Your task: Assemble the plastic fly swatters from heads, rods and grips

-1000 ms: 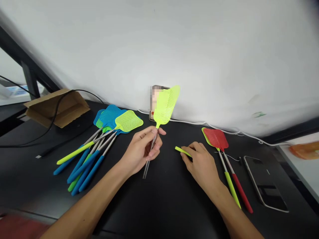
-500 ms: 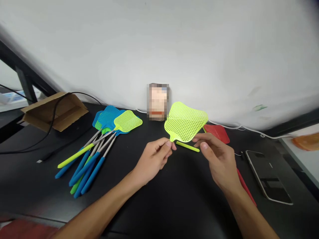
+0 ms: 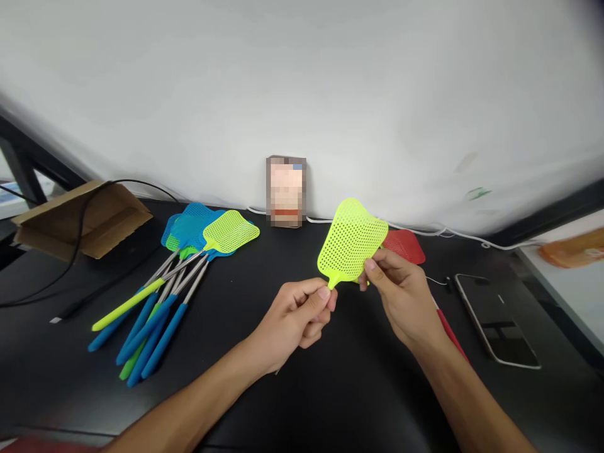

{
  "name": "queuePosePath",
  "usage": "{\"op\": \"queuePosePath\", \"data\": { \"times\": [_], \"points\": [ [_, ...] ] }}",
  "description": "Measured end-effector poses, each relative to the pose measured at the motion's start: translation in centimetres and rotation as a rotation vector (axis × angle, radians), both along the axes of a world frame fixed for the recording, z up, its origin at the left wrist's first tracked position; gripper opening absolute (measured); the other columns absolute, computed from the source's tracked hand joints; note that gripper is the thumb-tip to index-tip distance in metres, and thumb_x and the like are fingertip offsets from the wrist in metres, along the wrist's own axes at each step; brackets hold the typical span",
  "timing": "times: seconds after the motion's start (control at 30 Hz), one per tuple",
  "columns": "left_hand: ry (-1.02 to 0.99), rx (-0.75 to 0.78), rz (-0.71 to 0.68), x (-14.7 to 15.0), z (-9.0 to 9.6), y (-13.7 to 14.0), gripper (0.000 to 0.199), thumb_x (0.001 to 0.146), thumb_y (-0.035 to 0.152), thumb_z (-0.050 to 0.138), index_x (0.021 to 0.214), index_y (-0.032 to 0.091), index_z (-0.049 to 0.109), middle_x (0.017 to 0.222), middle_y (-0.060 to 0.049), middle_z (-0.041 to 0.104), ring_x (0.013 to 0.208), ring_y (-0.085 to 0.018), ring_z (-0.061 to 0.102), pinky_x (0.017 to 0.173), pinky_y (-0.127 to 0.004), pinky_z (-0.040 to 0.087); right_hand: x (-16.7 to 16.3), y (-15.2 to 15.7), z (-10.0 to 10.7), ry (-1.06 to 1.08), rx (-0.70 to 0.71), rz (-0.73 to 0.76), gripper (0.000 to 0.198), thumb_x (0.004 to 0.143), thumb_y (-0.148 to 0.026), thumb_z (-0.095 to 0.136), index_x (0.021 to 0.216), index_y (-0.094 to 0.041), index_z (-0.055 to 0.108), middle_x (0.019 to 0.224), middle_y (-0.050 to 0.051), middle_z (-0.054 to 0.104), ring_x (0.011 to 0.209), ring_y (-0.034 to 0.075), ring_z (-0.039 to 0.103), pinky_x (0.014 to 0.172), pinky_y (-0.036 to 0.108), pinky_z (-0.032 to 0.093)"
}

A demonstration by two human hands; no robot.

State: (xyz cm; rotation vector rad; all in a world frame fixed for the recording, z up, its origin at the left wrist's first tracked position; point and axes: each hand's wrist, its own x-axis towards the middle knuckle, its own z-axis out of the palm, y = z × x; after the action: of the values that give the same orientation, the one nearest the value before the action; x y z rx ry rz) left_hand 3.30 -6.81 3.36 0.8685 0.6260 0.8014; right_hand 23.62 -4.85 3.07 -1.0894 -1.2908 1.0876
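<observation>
A yellow-green fly swatter (image 3: 352, 242) is raised over the black table, its perforated head tilted up. My left hand (image 3: 302, 318) pinches its narrow neck between thumb and fingers; a thin tip, perhaps the metal rod, shows below that hand. The lower right edge of the swatter's head is between the thumb and fingers of my right hand (image 3: 401, 292). Behind the head and right hand, only a bit of another yellow-green piece (image 3: 361, 282) shows. A red fly swatter (image 3: 406, 245) lies beyond my right hand, its red handle (image 3: 453, 336) partly hidden by my forearm.
Several blue, green and yellow-green fly swatters (image 3: 189, 229) lie piled at the left. An open cardboard box (image 3: 113, 220) and black cables sit behind them. A pixelated upright object (image 3: 286, 192) leans on the wall. At right lies a phone (image 3: 497, 321).
My right hand has closed on the edge of the swatter's head, where its fingers were apart before. The head has turned and its neck has moved slightly down; the view has shifted right.
</observation>
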Motion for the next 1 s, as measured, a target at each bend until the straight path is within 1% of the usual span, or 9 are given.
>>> {"op": "queuePosePath", "data": {
  "times": [0.13, 0.23, 0.37, 0.47, 0.53, 0.6, 0.77, 0.93, 1.0],
  "points": [
    [-0.02, 0.016, -0.038, 0.2, -0.5, -0.2, 0.034, 0.1, 0.043, 0.063, 0.083, 0.014, 0.059, 0.06, 0.009, 0.033, 0.045, -0.001, 0.018, 0.039, -0.015, 0.016, -0.2, 0.0, -0.2, -0.046, -0.072, -0.06, 0.022, 0.095, -0.041, 0.071, 0.086, -0.021, 0.068, 0.068, -0.003, 0.061, 0.06, 0.011, 0.055, 0.058, 0.025, 0.047],
    [-0.007, 0.023, -0.038, 0.3, -0.7, -0.2, 0.034, 0.1, 0.043, 0.063, 0.084, 0.013, 0.06, 0.06, 0.008, 0.035, 0.044, -0.001, 0.02, 0.04, -0.016, 0.018, -0.5, -0.3, 0.0, -0.13, -0.046, -0.083, 0.023, 0.097, -0.042, 0.069, 0.089, -0.021, 0.07, 0.077, 0.001, 0.07, 0.064, 0.013, 0.061, 0.062, 0.026, 0.052],
    [0.023, 0.053, -0.002, 0.4, -0.6, -0.2, 0.034, 0.1, 0.043, 0.062, 0.084, 0.013, 0.061, 0.059, 0.009, 0.035, 0.044, -0.002, 0.023, 0.04, -0.015, 0.021, -0.9, -1.1, 0.8, -0.189, 0.016, -0.01, 0.026, 0.099, -0.037, 0.065, 0.122, -0.025, 0.07, 0.116, 0.007, 0.075, 0.099, 0.021, 0.072, 0.09, 0.037, 0.059],
    [0.068, 0.093, 0.028, 0.5, -0.5, -0.2, 0.036, 0.1, 0.043, 0.063, 0.08, 0.013, 0.059, 0.059, 0.008, 0.036, 0.044, -0.002, 0.025, 0.04, -0.016, 0.022, -1.3, -2.1, 1.4, -0.152, 0.017, 0.19, 0.044, 0.096, -0.034, 0.07, 0.139, -0.03, 0.061, 0.143, 0.007, 0.064, 0.127, 0.027, 0.064, 0.11, 0.047, 0.051],
    [0.083, 0.113, 0.03, 0.5, -0.5, -0.2, 0.037, 0.099, 0.043, 0.063, 0.077, 0.014, 0.058, 0.059, 0.008, 0.038, 0.043, -0.002, 0.026, 0.04, -0.016, 0.022, -1.5, -2.7, 1.5, -0.085, -0.021, 0.304, 0.054, 0.091, -0.034, 0.076, 0.142, -0.033, 0.059, 0.151, 0.006, 0.058, 0.136, 0.029, 0.057, 0.116, 0.051, 0.046],
    [0.086, 0.116, 0.021, 0.6, -0.5, -0.2, 0.037, 0.099, 0.044, 0.063, 0.078, 0.014, 0.058, 0.06, 0.007, 0.039, 0.043, -0.002, 0.026, 0.04, -0.017, 0.021, -1.8, -2.9, 1.3, 0.026, -0.07, 0.327, 0.049, 0.093, -0.036, 0.074, 0.14, -0.033, 0.061, 0.147, 0.006, 0.061, 0.133, 0.029, 0.059, 0.115, 0.052, 0.046],
    [0.061, 0.069, -0.027, 0.8, -0.6, -0.5, 0.036, 0.1, 0.046, 0.061, 0.083, 0.014, 0.06, 0.06, 0.008, 0.037, 0.042, -0.002, 0.023, 0.04, -0.017, 0.017, -2.4, -2.2, 0.7, 0.353, -0.183, 0.159, 0.025, 0.098, -0.042, 0.066, 0.119, -0.03, 0.071, 0.122, 0.006, 0.074, 0.12, 0.027, 0.067, 0.107, 0.051, 0.051],
    [-0.025, 0.018, -0.046, 1.0, -0.7, -0.8, 0.036, 0.099, 0.045, 0.063, 0.082, 0.014, 0.06, 0.058, 0.009, 0.036, 0.043, -0.001, 0.02, 0.04, -0.017, 0.017, -2.5, -1.6, 0.6, 0.494, -0.259, 0.261, 0.024, 0.095, -0.048, 0.069, 0.106, -0.028, 0.075, 0.105, 0.004, 0.076, 0.102, 0.024, 0.071, 0.095, 0.043, 0.057],
    [-0.04, -0.026, -0.078, 1.0, -0.7, -0.9, 0.036, 0.098, 0.045, 0.064, 0.081, 0.014, 0.059, 0.058, 0.01, 0.032, 0.044, -0.001, 0.017, 0.04, -0.017, 0.014, -1.9, -1.3, 0.8, 0.581, -0.241, 0.246, 0.022, 0.094, -0.048, 0.071, 0.104, -0.029, 0.075, 0.102, 0.002, 0.075, 0.096, 0.02, 0.07, 0.089, 0.037, 0.058]
  ]
}}
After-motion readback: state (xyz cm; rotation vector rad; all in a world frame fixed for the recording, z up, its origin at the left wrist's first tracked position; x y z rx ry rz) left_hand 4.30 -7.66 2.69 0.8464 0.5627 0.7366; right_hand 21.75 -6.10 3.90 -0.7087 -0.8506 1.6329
